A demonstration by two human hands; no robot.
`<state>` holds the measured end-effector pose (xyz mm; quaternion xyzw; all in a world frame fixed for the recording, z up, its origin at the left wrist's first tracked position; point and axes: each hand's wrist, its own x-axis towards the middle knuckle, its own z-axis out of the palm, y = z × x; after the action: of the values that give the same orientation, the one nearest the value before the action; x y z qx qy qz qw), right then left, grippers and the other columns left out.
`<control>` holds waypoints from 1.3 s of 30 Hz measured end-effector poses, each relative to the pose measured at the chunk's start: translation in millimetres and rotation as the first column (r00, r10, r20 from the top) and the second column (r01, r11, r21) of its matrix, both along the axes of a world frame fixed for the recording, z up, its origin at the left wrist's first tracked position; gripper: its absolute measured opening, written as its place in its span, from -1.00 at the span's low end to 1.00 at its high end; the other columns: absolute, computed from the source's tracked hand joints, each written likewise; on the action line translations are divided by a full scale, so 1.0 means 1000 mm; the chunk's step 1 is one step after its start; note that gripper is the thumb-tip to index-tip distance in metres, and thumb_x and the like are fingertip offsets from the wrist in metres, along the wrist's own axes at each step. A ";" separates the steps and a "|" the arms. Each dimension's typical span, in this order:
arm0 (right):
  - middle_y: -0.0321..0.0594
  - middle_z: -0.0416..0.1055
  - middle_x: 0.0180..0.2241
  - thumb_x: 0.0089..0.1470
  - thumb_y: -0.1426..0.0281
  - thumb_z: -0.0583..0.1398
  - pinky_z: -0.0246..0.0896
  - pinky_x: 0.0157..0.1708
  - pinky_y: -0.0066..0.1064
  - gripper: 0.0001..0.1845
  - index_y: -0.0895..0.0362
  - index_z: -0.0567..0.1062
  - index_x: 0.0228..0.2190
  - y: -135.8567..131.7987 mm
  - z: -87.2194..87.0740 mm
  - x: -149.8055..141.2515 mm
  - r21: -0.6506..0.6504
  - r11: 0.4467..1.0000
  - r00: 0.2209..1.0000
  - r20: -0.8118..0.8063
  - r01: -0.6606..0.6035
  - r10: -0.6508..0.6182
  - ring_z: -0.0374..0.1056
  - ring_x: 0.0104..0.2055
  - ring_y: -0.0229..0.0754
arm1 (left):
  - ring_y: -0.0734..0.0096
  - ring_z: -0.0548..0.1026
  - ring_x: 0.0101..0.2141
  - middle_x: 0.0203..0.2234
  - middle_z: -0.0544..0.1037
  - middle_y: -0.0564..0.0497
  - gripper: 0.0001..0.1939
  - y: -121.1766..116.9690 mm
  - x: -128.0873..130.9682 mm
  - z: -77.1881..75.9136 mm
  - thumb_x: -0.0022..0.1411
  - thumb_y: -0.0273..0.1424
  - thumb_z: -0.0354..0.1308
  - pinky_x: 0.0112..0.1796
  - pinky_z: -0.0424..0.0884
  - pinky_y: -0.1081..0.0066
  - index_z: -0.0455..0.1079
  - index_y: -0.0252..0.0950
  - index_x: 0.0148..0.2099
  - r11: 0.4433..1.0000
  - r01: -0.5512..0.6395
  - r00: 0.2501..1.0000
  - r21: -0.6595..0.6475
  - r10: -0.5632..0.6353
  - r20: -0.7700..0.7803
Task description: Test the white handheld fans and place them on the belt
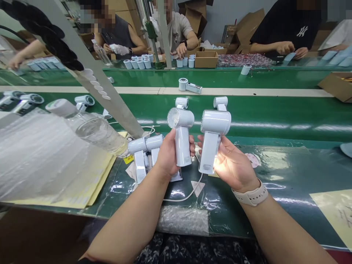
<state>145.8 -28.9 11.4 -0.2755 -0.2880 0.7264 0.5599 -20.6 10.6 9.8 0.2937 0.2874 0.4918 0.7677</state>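
Handle (183,148) of the left fan (184,118) sits in the left hand (168,156), closed with the thumb on one side and fingertips on the other. The right hand (233,163) grips the right fan (216,123) by its handle, palm on the right side, fingertips at the left edge. Both fans are between the hands, side by side and apart, above the bench (275,157).

Each handle points down, toward the wearer; each head is at the upper end, its axis crosswise. The left fan's long axis is nearly upright, its film-covered round end facing left and partly toward the wearer. The right fan's long axis tilts, lower end toward the left fan. Paired fans (140,161) lie beside the left hand, near the bottle (96,132).
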 end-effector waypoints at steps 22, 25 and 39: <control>-0.04 0.56 -0.12 0.20 0.26 0.11 0.46 -0.11 -0.18 -0.70 0.14 0.56 -0.20 0.005 0.003 0.002 -0.150 0.988 0.999 0.006 -0.031 0.032 0.50 -0.10 -0.03 | 0.29 0.54 -0.50 -0.40 0.58 -0.05 -0.83 -0.001 0.007 0.000 0.12 -0.36 0.07 -0.46 0.46 0.32 0.25 -0.29 -0.21 0.993 -0.085 0.994 0.078 0.090 -0.068; -0.15 0.51 -0.41 0.16 0.26 0.09 0.45 -0.41 -0.35 -0.70 0.14 0.56 -0.27 0.004 0.003 0.004 -0.210 0.977 0.999 -0.015 -0.048 0.046 0.43 -0.42 -0.17 | 0.27 0.56 -0.47 -0.37 0.58 -0.05 -0.74 -0.002 0.005 -0.001 0.07 -0.37 0.14 -0.47 0.44 0.34 0.24 -0.28 -0.18 0.995 -0.051 0.996 0.082 0.057 -0.068; -0.23 0.39 -0.39 0.00 0.15 0.28 0.35 -0.62 -0.42 -0.76 0.05 0.55 -0.36 -0.001 0.006 0.006 0.016 1.000 1.000 -0.021 -0.003 0.003 0.29 -0.41 -0.17 | 0.22 0.56 -0.20 -0.25 0.57 -0.07 -0.50 -0.006 0.000 0.000 -0.10 -0.26 0.46 -0.27 0.47 0.38 0.44 -0.30 -0.10 0.989 0.002 0.994 0.150 0.015 -0.111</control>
<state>151.7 -29.7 17.7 -0.2632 -0.2882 0.7277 0.5640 -20.6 4.4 9.8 0.3766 0.2934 0.4972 0.7245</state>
